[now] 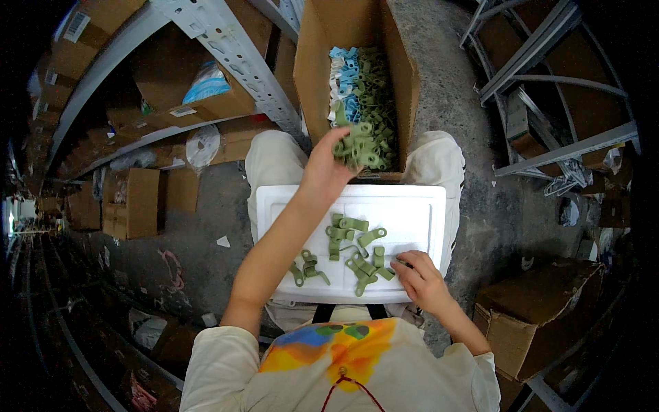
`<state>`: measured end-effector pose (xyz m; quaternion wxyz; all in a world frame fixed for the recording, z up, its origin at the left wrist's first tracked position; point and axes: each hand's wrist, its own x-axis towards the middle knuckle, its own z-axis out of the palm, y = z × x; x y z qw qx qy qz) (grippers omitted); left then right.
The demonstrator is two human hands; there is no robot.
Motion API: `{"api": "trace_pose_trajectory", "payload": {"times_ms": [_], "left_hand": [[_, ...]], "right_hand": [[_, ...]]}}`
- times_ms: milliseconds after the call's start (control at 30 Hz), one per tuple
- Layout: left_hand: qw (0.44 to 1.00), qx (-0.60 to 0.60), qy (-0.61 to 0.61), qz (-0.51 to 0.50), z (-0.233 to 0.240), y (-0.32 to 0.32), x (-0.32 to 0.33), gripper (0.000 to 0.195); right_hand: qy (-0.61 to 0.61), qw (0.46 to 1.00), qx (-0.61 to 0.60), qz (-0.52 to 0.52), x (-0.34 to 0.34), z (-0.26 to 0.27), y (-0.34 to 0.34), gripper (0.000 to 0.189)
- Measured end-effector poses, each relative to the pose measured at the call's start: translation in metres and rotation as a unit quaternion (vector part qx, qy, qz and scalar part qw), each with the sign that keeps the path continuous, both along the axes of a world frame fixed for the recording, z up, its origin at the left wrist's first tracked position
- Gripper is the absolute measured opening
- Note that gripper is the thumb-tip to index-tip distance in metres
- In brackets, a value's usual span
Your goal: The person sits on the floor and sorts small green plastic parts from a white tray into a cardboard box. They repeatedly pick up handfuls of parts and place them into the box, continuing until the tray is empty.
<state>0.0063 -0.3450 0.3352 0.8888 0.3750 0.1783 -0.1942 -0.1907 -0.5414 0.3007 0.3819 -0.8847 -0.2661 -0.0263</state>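
Note:
My left hand [329, 159] reaches over the near end of a tall cardboard box [406, 92] and holds a handful of green plastic clips [358, 147]. Inside the box lie many more green clips [378, 87], beside a strip of blue pieces [351, 67] and white ones [335, 85]. A white foam lid [406, 206] rests across my lap with several loose green clips [368, 237] on it in small groups. At the lid's right side my right hand [422, 283] has its fingertips bent close to the clips; whether something small is between them, I cannot tell.
Metal shelving [231, 56] with cardboard boxes stands at the left, and a metal rack [561, 98] at the right. An open carton [136, 203] sits on the floor at the left. A worn cardboard box [535, 309] is at the lower right.

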Motion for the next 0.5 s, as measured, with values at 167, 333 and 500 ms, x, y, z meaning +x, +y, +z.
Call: {"api": "trace_pose_trajectory", "payload": {"times_ms": [167, 333, 500], "left_hand": [[0.999, -0.01, 0.035, 0.022, -0.015, -0.025, 0.071, 0.026], [0.992, 0.067, 0.073, 0.083, -0.03, -0.051, 0.146, 0.023], [0.972, 0.175, 0.055, 0.146, -0.078, -0.061, 0.23, 0.028]], "right_hand": [[0.017, 1.0, 0.016, 0.003, 0.0, -0.004, -0.002, 0.035], [0.022, 0.999, 0.032, 0.005, 0.0, -0.007, -0.002, 0.036], [0.025, 0.998, 0.059, 0.018, 0.002, -0.016, -0.004, 0.037]]}}
